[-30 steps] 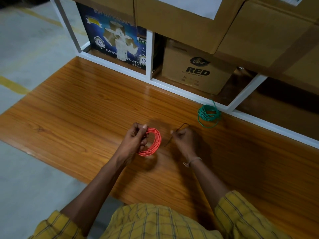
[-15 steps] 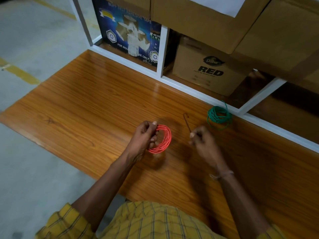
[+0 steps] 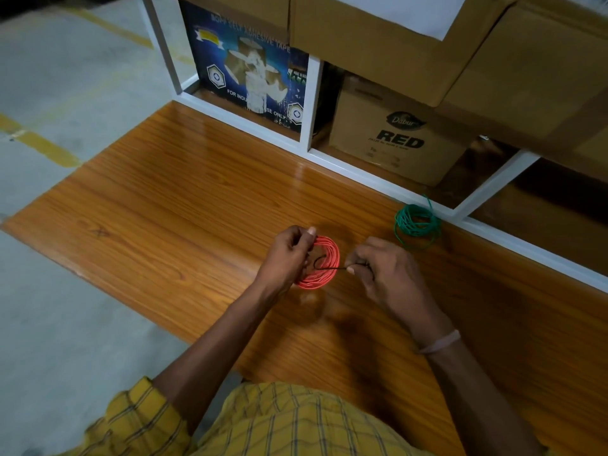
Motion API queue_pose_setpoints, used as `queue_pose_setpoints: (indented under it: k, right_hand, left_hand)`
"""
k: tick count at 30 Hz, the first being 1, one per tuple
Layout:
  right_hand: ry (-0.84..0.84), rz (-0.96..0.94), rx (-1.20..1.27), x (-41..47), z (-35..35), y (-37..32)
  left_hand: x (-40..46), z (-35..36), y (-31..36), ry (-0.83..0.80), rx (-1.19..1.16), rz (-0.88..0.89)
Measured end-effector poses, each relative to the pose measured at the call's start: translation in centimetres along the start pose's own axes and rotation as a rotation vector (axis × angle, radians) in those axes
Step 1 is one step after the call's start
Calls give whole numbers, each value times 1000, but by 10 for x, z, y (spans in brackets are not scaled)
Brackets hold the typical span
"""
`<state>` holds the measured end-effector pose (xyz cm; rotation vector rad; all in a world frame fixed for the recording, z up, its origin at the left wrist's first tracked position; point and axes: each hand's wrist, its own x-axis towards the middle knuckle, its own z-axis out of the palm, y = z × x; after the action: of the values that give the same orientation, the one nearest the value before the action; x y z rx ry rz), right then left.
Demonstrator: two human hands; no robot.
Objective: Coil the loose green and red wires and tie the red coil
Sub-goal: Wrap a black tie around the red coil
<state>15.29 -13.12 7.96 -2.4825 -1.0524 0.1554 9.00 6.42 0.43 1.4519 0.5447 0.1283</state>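
Legible print appears on two cartons under the white shelf frame. The blue carton (image 3: 250, 70) at left carries white lettering along its top edge, partly cut off, reading "SELF ADHESIVE TAPE"; the first word is indistinct, possibly "BOPP". Near its bottom edge: "FOR INDU…" and "…SE ONLY", the middle covered by the printed tape-roll artwork. The brown cardboard carton (image 3: 394, 136) to its right shows a dark oval logo reading "Dabur", with "RED" in heavy black capitals beneath. Smaller lines below "RED" are too fine to read.
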Motion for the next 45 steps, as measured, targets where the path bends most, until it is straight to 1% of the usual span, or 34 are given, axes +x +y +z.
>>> queue_pose_setpoints:
  k: [4,6,9,10,13,16,21,24,28,31,34,37,40,42,45]
  right_hand:
    - [113,-21,-80,1,23,-11]
    - [186,-28,-122,-3,31,-15]
    - [292,-77,-85,-11,32,-23]
    - [305,-105,-75,-14,32,-26]
    - [261,-184,-84,-18,34,-25]
    - [250,-187,-105,-17,35,-22]
    - [358,-147,-167,-15,36,-26]
    - [391,-126,-172,-19,40,-25]
    - [448,-136,-189,-25,44,-23]
    - [470,-128,-178,-27,40,-23]
    - [438,-77,-130,-27,28,-23]
    - [370,36,-35,-23,7,-22]
    - [288,208,196,-20,-18,-25]
    - [240,315,320,-18,-32,-25]
    - [231,395,509,-14,-46,-24]
  left_hand:
    - [-4,6,3,-2,63,54]
    - [-4,7,4,-3,55,65]
    - [-5,8,4,-12,26,63]
    - [-5,8,4,-20,12,60]
    - [-4,7,3,-19,-2,61]
    - [-4,7,4,-26,61,81]
    - [-5,9,6,-48,47,96]
    - [-5,10,7,-57,39,112]
    - [-4,7,4,-94,-20,53]
    - [-4,6,3,-78,-27,48]
    - [-5,7,6,-32,-21,63]
    - [-4,6,8,-3,4,101]
    - [-9,5,15,-53,-31,70]
    - [-11,6,17,-71,-4,86]
    - [-11,7,17,-86,12,120]
